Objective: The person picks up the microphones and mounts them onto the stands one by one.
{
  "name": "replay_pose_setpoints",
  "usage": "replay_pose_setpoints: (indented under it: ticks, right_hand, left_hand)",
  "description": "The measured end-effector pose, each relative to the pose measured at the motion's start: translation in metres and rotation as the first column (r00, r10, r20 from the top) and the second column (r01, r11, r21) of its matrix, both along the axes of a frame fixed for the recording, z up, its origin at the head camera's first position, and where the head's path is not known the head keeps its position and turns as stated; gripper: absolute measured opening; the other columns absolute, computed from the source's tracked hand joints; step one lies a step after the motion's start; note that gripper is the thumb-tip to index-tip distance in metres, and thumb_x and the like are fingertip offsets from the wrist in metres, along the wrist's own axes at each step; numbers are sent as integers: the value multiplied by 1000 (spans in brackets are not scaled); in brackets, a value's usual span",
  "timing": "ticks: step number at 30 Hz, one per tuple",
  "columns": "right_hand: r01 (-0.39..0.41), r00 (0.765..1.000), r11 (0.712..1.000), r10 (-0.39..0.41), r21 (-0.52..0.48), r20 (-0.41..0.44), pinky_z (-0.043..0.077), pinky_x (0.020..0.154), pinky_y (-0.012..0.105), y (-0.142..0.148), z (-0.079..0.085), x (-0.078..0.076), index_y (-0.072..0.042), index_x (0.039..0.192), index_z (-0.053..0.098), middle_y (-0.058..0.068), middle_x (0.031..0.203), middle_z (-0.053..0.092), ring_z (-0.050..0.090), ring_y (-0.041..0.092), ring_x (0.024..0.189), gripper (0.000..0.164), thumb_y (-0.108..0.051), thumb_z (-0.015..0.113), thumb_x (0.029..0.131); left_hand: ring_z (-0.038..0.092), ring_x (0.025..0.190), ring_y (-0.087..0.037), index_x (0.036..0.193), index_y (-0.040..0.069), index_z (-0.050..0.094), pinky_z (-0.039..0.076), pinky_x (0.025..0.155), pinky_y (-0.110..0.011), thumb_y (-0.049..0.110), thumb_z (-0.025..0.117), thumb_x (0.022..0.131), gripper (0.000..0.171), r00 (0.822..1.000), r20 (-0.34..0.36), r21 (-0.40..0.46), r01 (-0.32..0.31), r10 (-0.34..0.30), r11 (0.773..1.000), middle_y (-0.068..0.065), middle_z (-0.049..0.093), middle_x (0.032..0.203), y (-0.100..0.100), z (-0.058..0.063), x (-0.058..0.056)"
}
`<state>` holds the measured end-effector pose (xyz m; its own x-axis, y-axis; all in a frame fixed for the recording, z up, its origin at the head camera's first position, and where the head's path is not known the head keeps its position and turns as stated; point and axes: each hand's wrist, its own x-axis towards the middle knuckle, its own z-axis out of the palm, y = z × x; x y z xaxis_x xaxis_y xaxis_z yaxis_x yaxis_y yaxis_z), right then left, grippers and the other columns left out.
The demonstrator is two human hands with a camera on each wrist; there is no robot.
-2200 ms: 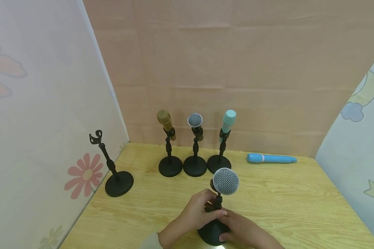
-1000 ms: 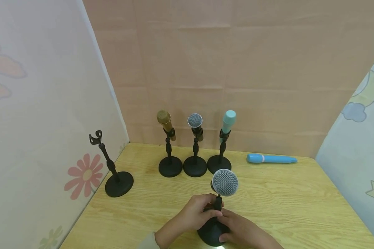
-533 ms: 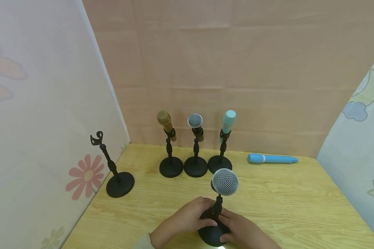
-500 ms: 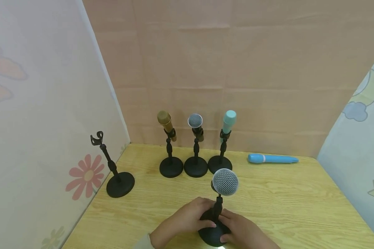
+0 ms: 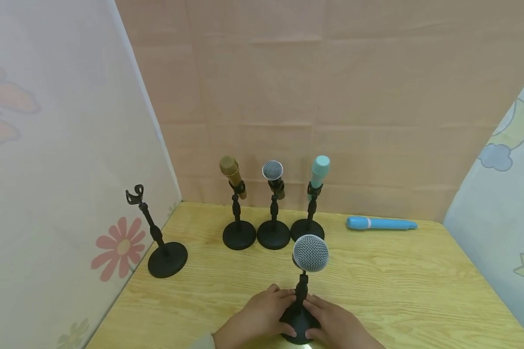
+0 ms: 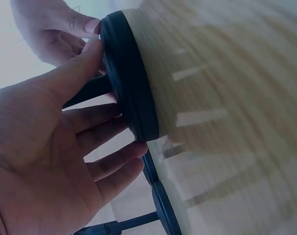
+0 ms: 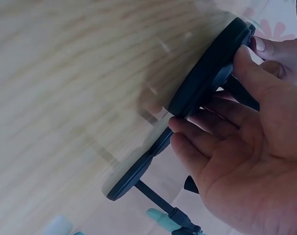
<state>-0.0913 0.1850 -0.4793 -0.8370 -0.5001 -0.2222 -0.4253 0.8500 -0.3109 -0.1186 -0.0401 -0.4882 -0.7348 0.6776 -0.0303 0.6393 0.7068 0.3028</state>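
Front and centre in the head view stands a black microphone stand (image 5: pixel 302 290) with a round base. A microphone (image 5: pixel 311 253) with a silver mesh head sits in its clip. The left hand (image 5: pixel 264 312) holds the base's left side, thumb at the near part and fingers toward the far edge. From the right, the right hand (image 5: pixel 338 324) grips the same base in a matching way. In the left wrist view the base (image 6: pixel 129 73) lies between the thumb and fingers, close to the tabletop. The right wrist view shows the right fingers at the base (image 7: pixel 210 68) too.
Behind stand three stands with a gold microphone (image 5: pixel 230 166), a silver-headed microphone (image 5: pixel 272 170) and a mint microphone (image 5: pixel 320 167). A bare stand (image 5: pixel 168 260) is at left. A blue microphone (image 5: pixel 382 223) lies at back right. Walls (image 5: pixel 288 97) border the table (image 5: pixel 397 281).
The left hand has slid from the stand's pole down to the base. The held stand and its microphone have shifted slightly left. The right hand stays on the base.
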Motion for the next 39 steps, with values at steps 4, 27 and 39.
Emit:
replay_pose_setpoints:
  ticks: [4,27,39]
  right_hand:
    - [-23,999,1000,23,4,-49,52,99,50,-3,1,-1,-8,143,58,13,146,57,59,33,127,69,-51,69,90]
    - [-83,988,995,76,-49,-131,53,98,46,-29,6,-13,-7,144,58,9,150,54,59,32,128,65,-39,74,90]
    - [-94,986,995,90,-24,-143,53,99,45,-40,6,-21,-7,143,58,9,150,53,59,30,129,64,-37,76,90]
  left_hand:
    - [52,109,-5,140,18,63,51,84,-19,56,82,77,75,1000,-19,0,-20,20,1000,10,58,143,-3,4,2]
    - [53,123,-14,141,16,61,57,88,-31,56,83,76,79,991,35,-89,-127,130,988,4,57,145,-19,8,-10]
    - [52,125,-14,145,16,58,55,93,-31,57,81,78,81,989,43,-123,-137,143,983,4,55,148,-28,14,-13]
